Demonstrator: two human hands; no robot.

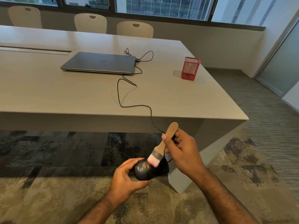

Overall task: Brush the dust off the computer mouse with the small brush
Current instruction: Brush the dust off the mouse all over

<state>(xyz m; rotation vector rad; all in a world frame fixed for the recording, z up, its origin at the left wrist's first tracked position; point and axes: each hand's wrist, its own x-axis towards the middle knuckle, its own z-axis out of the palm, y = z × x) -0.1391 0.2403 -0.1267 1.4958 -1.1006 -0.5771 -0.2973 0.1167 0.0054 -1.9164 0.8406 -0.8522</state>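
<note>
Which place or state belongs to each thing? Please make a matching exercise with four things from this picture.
Things:
1. mouse
2. brush
3. laptop
4. red mesh cup

Places or states:
A. closed, flat on the table
B. held in the right hand
C. standing near the table's right edge
D. held in the left hand, specks on top

Pairs: 1-D, 2-B, 3-A, 4-C

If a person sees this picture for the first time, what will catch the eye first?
First, the two hands low in the middle: the left hand holds a black computer mouse with yellowish dust on it, off the table, and the right hand presses the pink bristles of a small wooden brush onto it. Next, the mouse's black cable winds across the table to a closed laptop. A red mesh pen holder stands alone at the right.
</note>
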